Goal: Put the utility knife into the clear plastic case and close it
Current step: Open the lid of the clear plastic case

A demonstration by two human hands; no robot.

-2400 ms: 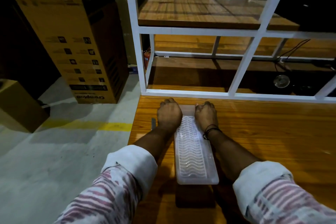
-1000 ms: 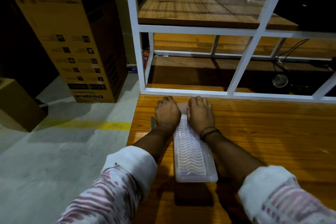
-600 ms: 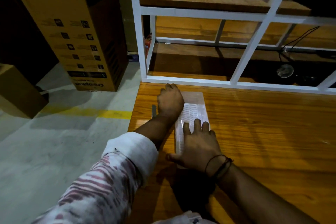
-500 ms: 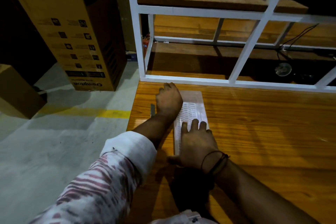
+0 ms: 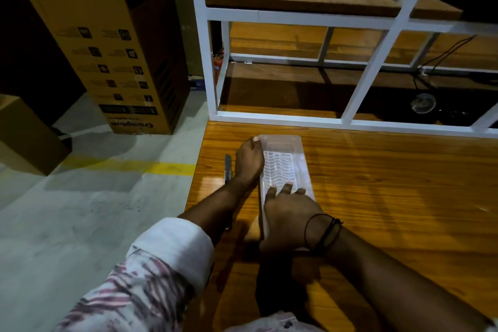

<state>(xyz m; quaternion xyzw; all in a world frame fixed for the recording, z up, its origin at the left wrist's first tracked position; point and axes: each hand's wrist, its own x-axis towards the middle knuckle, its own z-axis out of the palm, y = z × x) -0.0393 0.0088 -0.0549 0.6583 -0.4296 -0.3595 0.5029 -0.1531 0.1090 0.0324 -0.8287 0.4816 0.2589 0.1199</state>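
A long clear plastic case [image 5: 283, 167] with a ribbed lid lies lengthwise on the wooden table [image 5: 390, 197], its lid down. My left hand [image 5: 249, 162] curls over the case's far left edge, thumb at the far corner. My right hand [image 5: 289, 217] lies across the near end, fingers spread on the lid, thumb at the left side, holding it down. A slim grey utility knife [image 5: 227, 168] lies on the table just left of my left hand, outside the case and partly hidden by my wrist.
The table's left edge runs close beside the knife, with concrete floor and a yellow line [image 5: 129, 166] below. A white metal shelf frame [image 5: 350, 122] stands along the table's far edge. Cardboard boxes [image 5: 107, 43] stand on the floor at left.
My right hand has slid from the case's far end back to its near end and flattened there. My left hand stayed at the far left edge. The knife has not moved.
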